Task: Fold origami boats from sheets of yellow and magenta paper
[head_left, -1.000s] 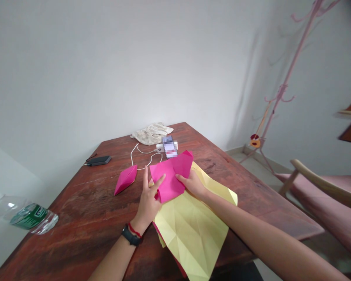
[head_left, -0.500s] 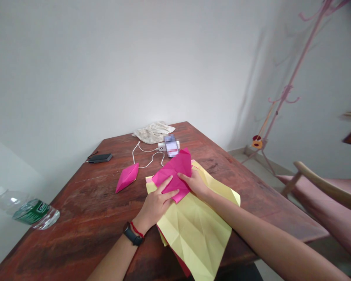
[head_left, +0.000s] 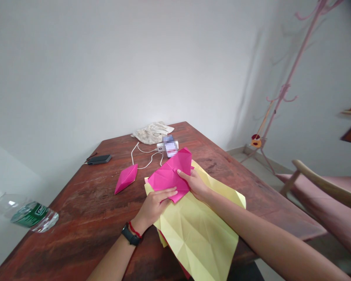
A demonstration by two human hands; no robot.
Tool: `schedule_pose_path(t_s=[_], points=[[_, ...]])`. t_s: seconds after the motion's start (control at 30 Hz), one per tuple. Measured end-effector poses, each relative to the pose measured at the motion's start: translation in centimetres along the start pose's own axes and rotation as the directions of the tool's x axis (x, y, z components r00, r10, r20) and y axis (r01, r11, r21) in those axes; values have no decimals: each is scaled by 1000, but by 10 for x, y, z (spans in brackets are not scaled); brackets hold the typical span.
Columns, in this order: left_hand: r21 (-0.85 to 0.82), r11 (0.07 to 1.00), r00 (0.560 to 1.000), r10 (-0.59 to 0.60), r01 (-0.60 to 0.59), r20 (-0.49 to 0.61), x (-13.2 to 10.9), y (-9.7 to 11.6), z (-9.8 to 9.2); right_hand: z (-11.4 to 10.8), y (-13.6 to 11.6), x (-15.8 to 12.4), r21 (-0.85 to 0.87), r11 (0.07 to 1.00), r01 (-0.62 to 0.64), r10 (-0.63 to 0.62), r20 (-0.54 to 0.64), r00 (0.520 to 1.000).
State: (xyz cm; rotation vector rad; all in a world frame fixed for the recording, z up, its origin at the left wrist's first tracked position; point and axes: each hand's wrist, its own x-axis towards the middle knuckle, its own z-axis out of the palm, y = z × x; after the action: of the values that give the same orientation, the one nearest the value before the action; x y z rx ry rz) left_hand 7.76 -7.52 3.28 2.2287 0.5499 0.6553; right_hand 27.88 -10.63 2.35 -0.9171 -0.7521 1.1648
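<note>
A creased pink paper [head_left: 169, 173] is held between both hands above creased yellow sheets [head_left: 200, 228]. My left hand [head_left: 155, 203] grips its lower left edge, fingers together along the paper. On the right side, my right hand [head_left: 194, 182] holds the paper with the thumb on top and the other fingers mostly hidden behind it. A folded pink paper piece [head_left: 126, 178] lies on the table to the left. Beneath the yellow sheets, a bit of red paper shows.
The wooden table [head_left: 87, 203] bears a bottle [head_left: 32, 214] at left, a dark power bank [head_left: 99, 159], white cables, a blurred phone [head_left: 171, 147] and a cloth [head_left: 152, 132] at the back. Right of it stand a chair [head_left: 324, 187] and a pink coat rack [head_left: 298, 58].
My left hand has shifted down and left, its fingers now together instead of spread on the pink paper. The paper's left part has opened out further left.
</note>
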Motion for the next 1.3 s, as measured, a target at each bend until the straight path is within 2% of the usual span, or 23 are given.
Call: schedule_pose_path(t_s=[0.17, 0.3, 0.37, 0.43, 0.5, 0.57, 0.77, 0.93, 1.1, 1.3], points=[[-16, 999, 997, 36, -38, -65, -1, -4, 3, 1, -2, 0, -43, 999, -8, 8, -8, 1000], [8, 999, 980, -39, 42, -194, 0, -1, 4, 1, 4, 0, -106, 993, 50, -47, 28, 999], [15, 995, 947, -85, 94, -310, 1, -1, 3, 1, 9, -1, -173, 979, 104, -92, 74, 993], [32, 990, 893, -107, 134, -437, 2, -2, 2, 2, 15, -3, -227, 959, 169, -142, 128, 981], [65, 986, 843, -94, 151, -529, 4, -4, 0, 3, 20, -5, -264, 940, 216, -173, 178, 969], [108, 984, 814, -53, 141, -579, 5, -5, -2, 4, 24, -7, -291, 929, 230, -172, 212, 962], [192, 979, 789, 62, 72, -611, 6, -1, -5, 5, 27, -9, -288, 936, 202, -131, 247, 960], [274, 961, 756, 160, 27, -635, 6, 2, -6, 5, 22, -13, -334, 934, 128, -26, 294, 956], [312, 949, 735, 244, -47, -633, 6, 2, -8, 5, 17, -13, -358, 925, 131, 1, 346, 938], [363, 925, 728, 323, -109, -605, 2, 1, -8, 9, 12, -14, -271, 959, 79, -2, 274, 962]])
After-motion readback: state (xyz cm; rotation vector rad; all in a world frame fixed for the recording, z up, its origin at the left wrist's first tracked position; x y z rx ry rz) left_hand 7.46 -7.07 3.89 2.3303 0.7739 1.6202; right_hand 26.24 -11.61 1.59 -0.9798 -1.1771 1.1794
